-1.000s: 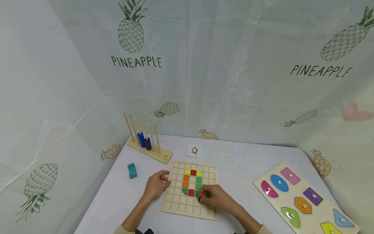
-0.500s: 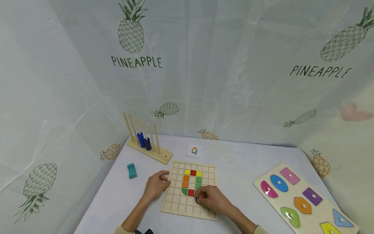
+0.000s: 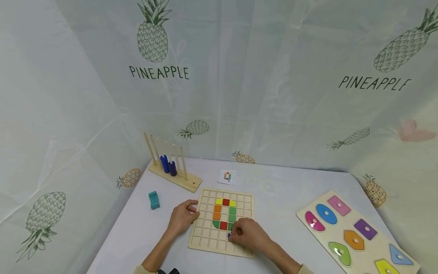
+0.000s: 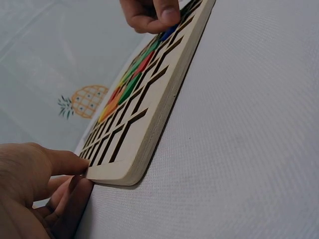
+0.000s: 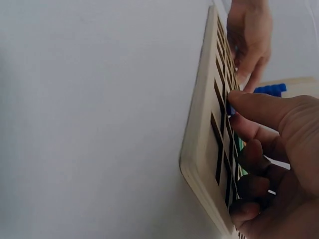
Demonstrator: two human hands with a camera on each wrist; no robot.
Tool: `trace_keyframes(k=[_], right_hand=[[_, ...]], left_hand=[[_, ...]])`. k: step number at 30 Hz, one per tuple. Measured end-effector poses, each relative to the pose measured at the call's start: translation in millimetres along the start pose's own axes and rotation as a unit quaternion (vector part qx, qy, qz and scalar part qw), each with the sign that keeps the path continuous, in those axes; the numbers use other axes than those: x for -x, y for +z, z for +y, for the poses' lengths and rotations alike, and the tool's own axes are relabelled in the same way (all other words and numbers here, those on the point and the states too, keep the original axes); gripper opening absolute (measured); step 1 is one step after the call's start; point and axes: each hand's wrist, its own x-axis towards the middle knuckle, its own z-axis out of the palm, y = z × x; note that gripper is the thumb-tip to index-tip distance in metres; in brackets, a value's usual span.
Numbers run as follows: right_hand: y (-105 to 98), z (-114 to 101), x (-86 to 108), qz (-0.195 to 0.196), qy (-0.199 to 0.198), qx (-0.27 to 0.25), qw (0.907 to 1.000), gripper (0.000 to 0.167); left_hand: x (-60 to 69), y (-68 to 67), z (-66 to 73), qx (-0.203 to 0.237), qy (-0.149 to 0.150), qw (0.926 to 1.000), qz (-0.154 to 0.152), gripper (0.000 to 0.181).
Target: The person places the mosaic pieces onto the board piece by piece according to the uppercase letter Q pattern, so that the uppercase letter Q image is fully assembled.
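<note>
A square wooden grid board (image 3: 205, 242) lies on the table, with red, yellow, orange and green tiles (image 3: 223, 225) forming a ring in its slots. My left hand (image 3: 183, 219) grips the board's left edge, its fingers at the rim (image 4: 112, 172) in the left wrist view. My right hand (image 3: 251, 235) pinches a small blue tile (image 3: 229, 235) between thumb and fingertips, just below the ring's lower right corner. Most of that blue tile (image 4: 168, 33) is hidden by the fingers. In the right wrist view the thumb lies over the blue tile (image 5: 230, 108).
A pattern card (image 3: 227, 177) lies behind the board. At the back left stands a wooden peg rack (image 3: 176, 179) with blue and dark-blue rings. A teal block (image 3: 154, 200) is at the left. A shape puzzle board (image 3: 337, 232) lies at the right.
My right hand has shifted slightly left and toward me with the blue tile, baring the green tile at the ring's lower right. My left hand has stayed at the board's edge.
</note>
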Motion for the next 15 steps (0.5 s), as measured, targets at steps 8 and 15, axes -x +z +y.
trace_keyframes(k=[8,15], right_hand=[[5.8,-6.4,-0.1,0.010,0.003,0.067,0.9977,0.031],[6.5,-8.9,-0.2,0.019,0.014,0.071,0.9972,0.028]], left_hand=[[0.2,-0.4,0.8,0.003,0.002,1.0000,-0.002,0.040],[0.6,0.2,0.1,-0.004,0.007,1.0000,0.005,0.038]])
